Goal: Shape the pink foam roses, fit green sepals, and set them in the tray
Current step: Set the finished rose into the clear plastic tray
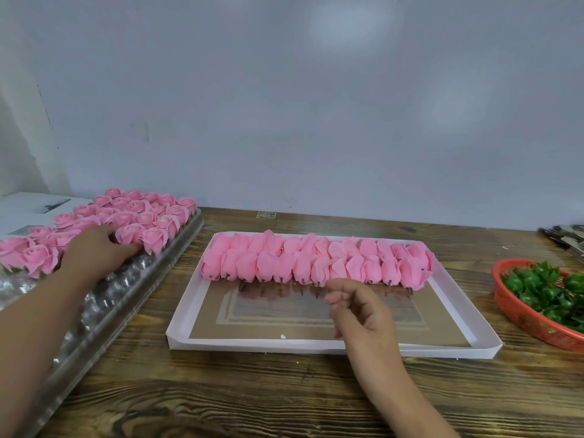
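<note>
Two rows: unshaped pink buds (316, 263) lie in the pink tray (316, 346), just beyond our right hand.
Left hand (94, 251): we touch a finished rose (128, 233) in the clear blister tray (104, 305); grip hidden.
Right hand (360, 308): loosely curled, holds nothing.
Sepals (543, 286): in the red basket (531, 320), right of this hand.
Progress: we judge about half remains.
Writing: none readable.

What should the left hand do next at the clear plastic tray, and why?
Probably draw back from the clear plastic blister tray. The left hand rests against an open pink foam rose already seated there, while the right hand hovers empty before the closed pink rose buds in the shallow pink cardboard tray, likely reaching for the next one.
</note>
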Tool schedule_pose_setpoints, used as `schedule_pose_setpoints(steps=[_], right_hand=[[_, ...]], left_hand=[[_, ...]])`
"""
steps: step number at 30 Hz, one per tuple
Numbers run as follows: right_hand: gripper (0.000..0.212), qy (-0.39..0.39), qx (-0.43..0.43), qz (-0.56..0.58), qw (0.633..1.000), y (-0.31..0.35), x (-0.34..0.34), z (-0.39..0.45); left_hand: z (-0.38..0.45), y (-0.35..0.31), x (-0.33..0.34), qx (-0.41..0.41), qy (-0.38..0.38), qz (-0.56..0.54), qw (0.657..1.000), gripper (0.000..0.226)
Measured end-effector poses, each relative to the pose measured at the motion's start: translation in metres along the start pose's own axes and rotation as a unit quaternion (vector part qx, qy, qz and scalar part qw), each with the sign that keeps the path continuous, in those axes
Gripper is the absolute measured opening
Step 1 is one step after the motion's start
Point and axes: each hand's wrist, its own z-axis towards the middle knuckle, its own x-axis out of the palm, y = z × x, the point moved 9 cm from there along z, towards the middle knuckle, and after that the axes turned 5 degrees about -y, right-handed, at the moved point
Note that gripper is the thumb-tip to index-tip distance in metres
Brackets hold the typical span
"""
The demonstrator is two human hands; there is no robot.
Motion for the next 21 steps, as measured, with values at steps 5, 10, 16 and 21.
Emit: schedule_pose_setpoints(steps=[5, 10, 16, 21], right_hand=[[0.042, -0.002, -0.002, -0.002, 1.000, 0.001, 0.000, 0.000], [0.038, -0.001, -0.007, -0.001, 1.000, 0.003, 0.001, 0.000], [0.036, 0.001, -0.008, -0.008, 1.000, 0.004, 0.000, 0.002], [0.037, 0.004, -0.011, -0.008, 1.000, 0.005, 0.001, 0.001]], left_hand=[[0.007, 0.011, 0.008, -0.058, 0.045, 0.019, 0.997, 0.058], [0.008, 0.006, 0.012, -0.053, 0.068, 0.032, 0.996, 0.077], [0.009, 0.010, 0.015, -0.064, 0.067, 0.024, 0.995, 0.061], [0.010, 0.011, 0.017, -0.081, 0.079, 0.022, 0.993, 0.044]])
